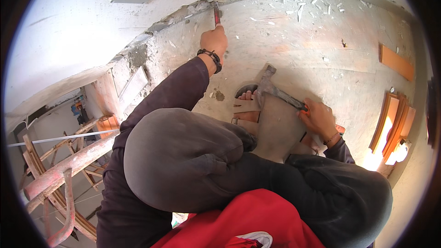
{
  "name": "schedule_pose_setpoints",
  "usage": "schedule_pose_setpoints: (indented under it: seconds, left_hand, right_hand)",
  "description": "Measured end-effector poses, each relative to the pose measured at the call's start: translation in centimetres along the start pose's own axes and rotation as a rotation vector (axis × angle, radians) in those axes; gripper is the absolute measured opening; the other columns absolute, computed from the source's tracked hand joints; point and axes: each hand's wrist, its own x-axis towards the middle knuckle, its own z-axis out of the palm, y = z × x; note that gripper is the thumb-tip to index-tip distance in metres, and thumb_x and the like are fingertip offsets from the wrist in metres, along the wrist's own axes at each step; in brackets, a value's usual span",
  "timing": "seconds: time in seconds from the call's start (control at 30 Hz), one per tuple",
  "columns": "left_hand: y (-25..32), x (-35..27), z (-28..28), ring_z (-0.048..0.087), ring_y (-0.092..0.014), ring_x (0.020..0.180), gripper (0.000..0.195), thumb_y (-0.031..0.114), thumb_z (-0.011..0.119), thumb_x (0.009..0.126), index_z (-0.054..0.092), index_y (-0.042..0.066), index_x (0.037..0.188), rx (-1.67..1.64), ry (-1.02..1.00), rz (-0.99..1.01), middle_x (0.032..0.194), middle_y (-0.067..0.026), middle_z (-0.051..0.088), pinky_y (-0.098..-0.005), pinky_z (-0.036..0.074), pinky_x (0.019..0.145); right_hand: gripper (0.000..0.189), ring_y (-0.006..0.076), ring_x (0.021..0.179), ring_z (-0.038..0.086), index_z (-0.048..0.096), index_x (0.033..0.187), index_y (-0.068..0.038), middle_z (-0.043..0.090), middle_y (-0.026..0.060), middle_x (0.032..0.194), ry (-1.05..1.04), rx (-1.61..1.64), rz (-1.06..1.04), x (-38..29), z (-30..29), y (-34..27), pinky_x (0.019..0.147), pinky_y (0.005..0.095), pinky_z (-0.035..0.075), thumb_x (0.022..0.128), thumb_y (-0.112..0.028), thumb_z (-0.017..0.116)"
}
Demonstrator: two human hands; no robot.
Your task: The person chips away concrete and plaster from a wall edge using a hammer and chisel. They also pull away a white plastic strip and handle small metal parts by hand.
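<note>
My left hand (214, 42) grips a red-handled tool (216, 14), perhaps a chisel; its far end meets the broken joint (196, 8) where the white wall (82, 24) joins the floor. Exposed rubble and rough mortar show along that joint. In my right hand (318, 119) is a claw hammer (280, 92), held by the lower end of its handle. The hammer's head hangs over the floor near my sandalled foot (246, 106), well apart from the red-handled tool. My other foot is mostly hidden behind my right arm and trouser leg.
White chips (300, 10) litter the concrete floor (293, 48). Brown tile strips (392, 124) lean at the right, near a single tile piece (396, 62). On the left, beyond the floor's edge, are a paint-stained pole (75, 160), wooden poles and a lower level.
</note>
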Motion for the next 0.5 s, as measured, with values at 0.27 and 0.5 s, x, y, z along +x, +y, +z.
schedule_pose_setpoints:
  seconds: [0.27,0.5]
  left_hand:
    - [-1.5,-0.8,0.4,0.056,-0.031,0.063,0.049,0.033,0.046,0.098,0.059,-0.005,0.069,-0.161,0.024,0.030,0.070,-0.0160,0.061,-0.0417,0.042,0.064]
    - [-0.9,-0.2,0.2,0.061,-0.034,0.067,0.046,0.030,0.046,0.096,0.060,-0.004,0.069,-0.116,-0.008,0.100,0.071,-0.0197,0.063,-0.0433,0.046,0.067]
  right_hand:
    - [0.035,0.0375,0.083,0.064,0.062,0.101,-0.008,0.066,0.0155,0.082,0.019,-0.060,-0.006,0.3,0.8,-0.2,0.072,0.0480,0.050,0.080,-0.036,0.067]
    - [0.033,0.0371,0.081,0.064,0.063,0.099,-0.009,0.065,0.0148,0.081,0.000,-0.094,0.025,0.5,0.9,-0.5,0.071,0.0472,0.049,0.079,-0.035,0.069]
